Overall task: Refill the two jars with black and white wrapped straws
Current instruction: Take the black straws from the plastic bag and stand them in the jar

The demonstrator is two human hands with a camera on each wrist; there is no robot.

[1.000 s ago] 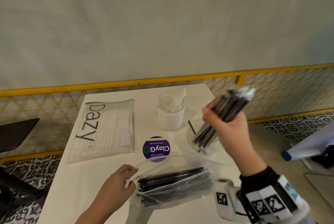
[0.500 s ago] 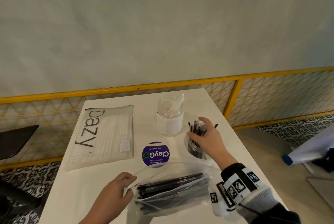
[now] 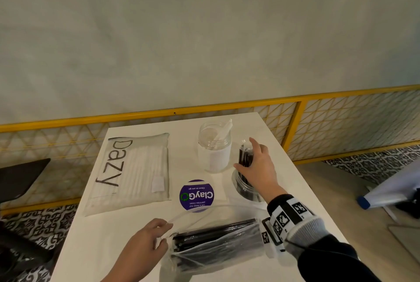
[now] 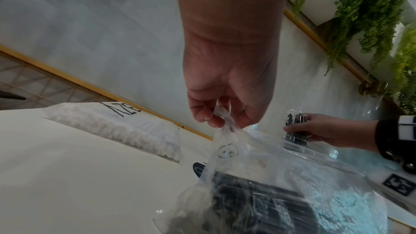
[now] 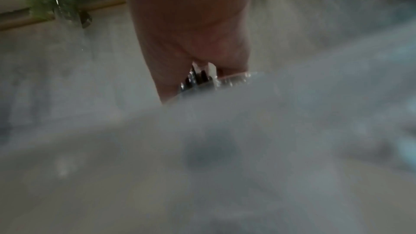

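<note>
A bundle of black wrapped straws (image 3: 245, 156) stands upright in a clear jar (image 3: 244, 187) near the right edge of the white desk (image 3: 95, 236), their tops sticking well above the rim. The right hand (image 3: 258, 168) reaches over that jar: its thumb lies against the left side of the bundle, the index finger points up past the tops, and the other fingers curve round the far side, so the hand seems to steady the straws loosely; how firmly it grips cannot be told, and the right wrist view is mostly blurred by plastic close to the lens. Just left of this jar, towards the back of the desk, stands a second clear jar (image 3: 214, 147) with a white label and a few white wrapped straws (image 3: 223, 129) leaning in it. Near the front edge lies a clear plastic bag (image 3: 218, 243) with more black straws inside, lying flat. The left hand (image 3: 145, 243) pinches the open edge of this bag between thumb and fingertips and holds it lifted. Between the bag and the jars a round purple sticker (image 3: 196, 195) is on the desk. To the left lies a flat white pack (image 3: 134, 168) of white straws marked "Dazy". Behind the desk runs a yellow railing (image 3: 159, 112) before a pale wall.
</note>
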